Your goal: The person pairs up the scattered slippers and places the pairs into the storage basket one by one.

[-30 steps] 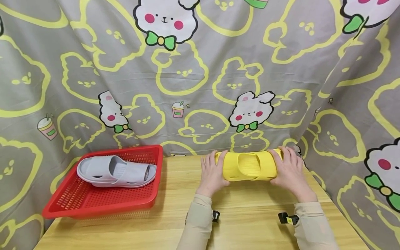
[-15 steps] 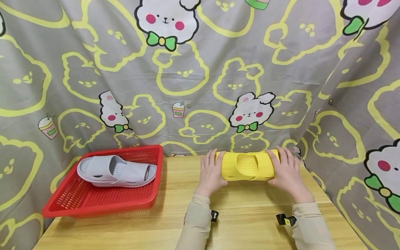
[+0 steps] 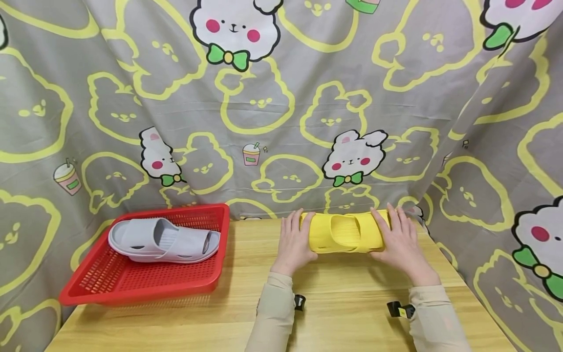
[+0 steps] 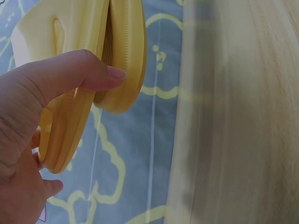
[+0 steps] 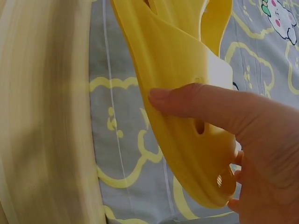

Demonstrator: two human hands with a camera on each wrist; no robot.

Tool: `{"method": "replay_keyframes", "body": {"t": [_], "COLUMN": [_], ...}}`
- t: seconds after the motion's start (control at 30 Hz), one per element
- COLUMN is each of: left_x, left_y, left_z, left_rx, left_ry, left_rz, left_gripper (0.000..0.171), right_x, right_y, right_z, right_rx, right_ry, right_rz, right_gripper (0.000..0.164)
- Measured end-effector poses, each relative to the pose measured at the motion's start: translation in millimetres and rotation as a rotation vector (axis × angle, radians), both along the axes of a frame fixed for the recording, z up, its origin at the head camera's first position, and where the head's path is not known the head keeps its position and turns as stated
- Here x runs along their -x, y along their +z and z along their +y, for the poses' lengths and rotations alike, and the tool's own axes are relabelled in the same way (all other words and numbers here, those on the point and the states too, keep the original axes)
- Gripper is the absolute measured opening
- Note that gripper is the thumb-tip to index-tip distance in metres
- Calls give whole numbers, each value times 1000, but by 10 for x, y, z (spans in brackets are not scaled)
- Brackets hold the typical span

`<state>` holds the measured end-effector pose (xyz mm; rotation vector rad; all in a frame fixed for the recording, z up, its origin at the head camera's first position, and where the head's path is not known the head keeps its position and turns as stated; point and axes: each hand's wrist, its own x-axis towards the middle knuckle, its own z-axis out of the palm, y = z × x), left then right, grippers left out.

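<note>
A pair of yellow slippers [image 3: 321, 234] is held crosswise above the far right part of the table, toes meeting the straps in one nested bundle. My left hand [image 3: 293, 247] grips the left end, and my right hand [image 3: 401, 244] grips the right end. In the left wrist view two soles lie side by side, and the left thumb [image 4: 93, 74] presses across the edge of the yellow slippers [image 4: 72, 130]. The right thumb [image 5: 177, 100] lies on the side of a yellow slipper [image 5: 177, 144] in the right wrist view. Fingers behind the slippers are mostly hidden.
A red perforated basket [image 3: 145, 291] stands at the left of the wooden table [image 3: 343, 327], with grey slippers [image 3: 145, 239] lying in it. A patterned grey curtain [image 3: 281, 117] hangs close behind the table and along both sides.
Both hands and the yellow slippers have shifted slightly to the left. The grip at each end looks the same, and the basket with the grey slippers stays put.
</note>
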<state>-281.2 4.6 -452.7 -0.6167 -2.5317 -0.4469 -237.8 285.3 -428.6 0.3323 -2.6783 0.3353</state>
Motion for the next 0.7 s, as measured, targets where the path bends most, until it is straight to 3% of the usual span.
{"method": "replay_keyframes", "body": {"t": [0.43, 0.7], "left_x": [0, 23], "left_y": [28, 39], "left_z": [-56, -146], "left_rx": [-19, -46], "left_ry": [15, 18], "left_rz": [-63, -10], "left_gripper": [114, 113], "right_x": [6, 2], "right_y": [27, 58], "right_z": [3, -28], "right_rx": [37, 50], "right_ry": [67, 105], "right_rz": [-19, 60], "right_gripper": [110, 87]}}
